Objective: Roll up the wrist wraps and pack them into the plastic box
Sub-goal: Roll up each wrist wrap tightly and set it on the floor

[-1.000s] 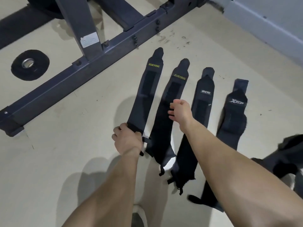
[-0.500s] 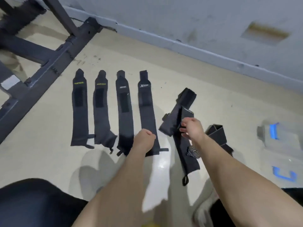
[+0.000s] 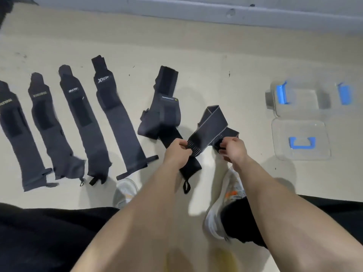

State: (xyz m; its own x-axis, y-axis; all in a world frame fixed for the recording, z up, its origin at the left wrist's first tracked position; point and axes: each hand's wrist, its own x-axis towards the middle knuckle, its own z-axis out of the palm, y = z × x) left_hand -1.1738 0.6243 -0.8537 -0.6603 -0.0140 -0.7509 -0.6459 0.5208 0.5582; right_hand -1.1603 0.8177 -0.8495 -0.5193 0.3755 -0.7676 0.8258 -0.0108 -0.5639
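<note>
Looking down along two bare forearms that reach forward over a pale floor (image 3: 196, 55). The left hand (image 3: 177, 152) pinches the ribbed end of a dark wrist wrap (image 3: 211, 124) between thumb and fingers. The right hand (image 3: 233, 149), fingers curled, pinches its other end. This wrap is doubled over: from the left hand it runs away from the person and to the right, up to a fold that points toward the wall (image 3: 196, 8), then comes back to the right hand. Just left of it lies a second wrap (image 3: 167, 114), partly folded on itself, its long tail passing under the left hand, thumb loop nearest the person. Further left, four more wraps (image 3: 117, 124) lie flat side by side, long axes running from the person toward the wall and leaning left, narrow tab ends farthest away. At the right, well apart from the hands, stands an open clear plastic box (image 3: 272, 100) with blue clips. Its lid (image 3: 282, 146), with a blue handle, lies just beside it, nearer the person. Pale shoes (image 3: 125, 191) show below the hands.
</note>
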